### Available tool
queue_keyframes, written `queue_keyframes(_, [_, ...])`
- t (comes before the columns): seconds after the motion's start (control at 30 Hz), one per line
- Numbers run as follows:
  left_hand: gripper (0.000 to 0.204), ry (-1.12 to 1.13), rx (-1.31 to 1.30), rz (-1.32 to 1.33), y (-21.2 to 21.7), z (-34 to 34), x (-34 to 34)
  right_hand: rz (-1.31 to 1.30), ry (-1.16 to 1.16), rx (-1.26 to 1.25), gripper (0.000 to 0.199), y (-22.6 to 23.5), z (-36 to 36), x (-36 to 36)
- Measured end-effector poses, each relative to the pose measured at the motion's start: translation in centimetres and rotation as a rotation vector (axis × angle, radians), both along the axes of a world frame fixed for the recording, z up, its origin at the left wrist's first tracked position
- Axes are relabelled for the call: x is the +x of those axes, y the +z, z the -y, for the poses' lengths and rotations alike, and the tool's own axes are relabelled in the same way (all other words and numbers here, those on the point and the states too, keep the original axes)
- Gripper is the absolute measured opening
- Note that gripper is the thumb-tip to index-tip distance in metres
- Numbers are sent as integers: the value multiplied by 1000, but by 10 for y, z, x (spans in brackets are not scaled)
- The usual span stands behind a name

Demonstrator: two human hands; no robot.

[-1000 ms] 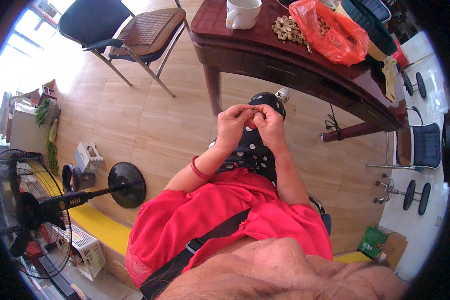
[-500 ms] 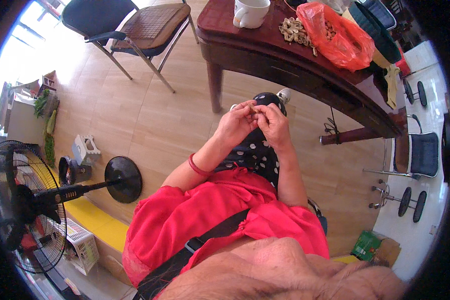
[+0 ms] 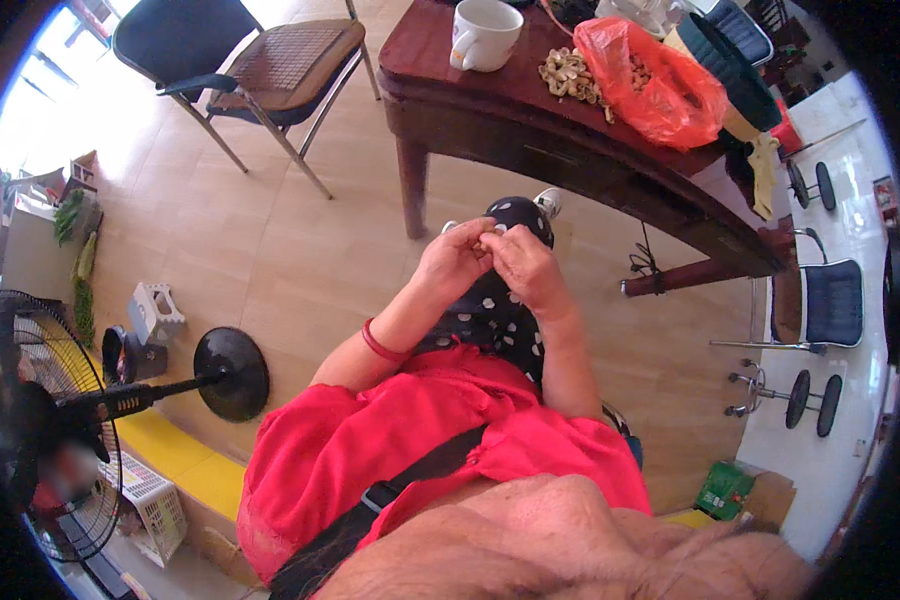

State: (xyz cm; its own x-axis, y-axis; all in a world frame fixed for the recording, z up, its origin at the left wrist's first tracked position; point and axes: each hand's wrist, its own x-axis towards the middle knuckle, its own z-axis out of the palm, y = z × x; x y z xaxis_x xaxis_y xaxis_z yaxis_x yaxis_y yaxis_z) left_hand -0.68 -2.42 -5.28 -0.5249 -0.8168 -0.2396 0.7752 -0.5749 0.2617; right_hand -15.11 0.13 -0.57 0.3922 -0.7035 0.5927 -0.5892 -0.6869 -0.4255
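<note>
Over my lap, my left hand [image 3: 452, 264] and my right hand [image 3: 530, 270] meet fingertip to fingertip. Both are closed in a pinch on a small tan peanut [image 3: 487, 238], which the fingers mostly cover. On the dark red table [image 3: 470, 115] ahead lies a heap of pale peanut shells [image 3: 568, 76]. Beside the heap, an open red plastic bag [image 3: 675, 112] holds several brownish peanuts. A white mug [image 3: 486, 36] stands left of the shells.
A black standing fan [image 3: 232, 373] is at my left, near a white plastic basket [image 3: 158, 515] and a small stool [image 3: 156, 312]. An armchair [image 3: 280, 62] stands at the far left. Another chair [image 3: 832, 303] is at the right. A green box [image 3: 725, 490] lies lower right.
The view has shifted a little. My hands stay together over my lap; the fingers have changed position slightly, and less of the peanut shows between them.
</note>
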Motion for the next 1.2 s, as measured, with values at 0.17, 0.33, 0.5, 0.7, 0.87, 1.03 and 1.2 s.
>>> queue_keyframes(0.17, [23, -58, -188, 83, -3, 0, 7, -34, 18, 46, 29, -3, 0, -4])
queue_keyframes(0.33, [25, -68, -78, -23, -7, 4, 4, 83, 54, 95, 25, -8, 4, -6])
queue_keyframes(0.5, [32, -62, -118, -6, -21, 6, 6, 107, 44, 147, 22, -8, 3, -5])
queue_keyframes(0.7, [30, -52, -302, 235, -28, 6, 4, 203, 22, 218, 19, -6, 1, -4])
queue_keyframes(0.87, [28, -132, -100, -90, -5, 5, 7, 340, -75, 293, 15, 5, 7, -1])
queue_keyframes(1.03, [23, -105, -24, -30, 11, 4, 19, 482, -218, 173, 13, 47, 43, -4])
queue_keyframes(1.2, [20, -44, -84, 13, 29, 12, 20, 432, -356, -96, 15, 81, 126, -27])
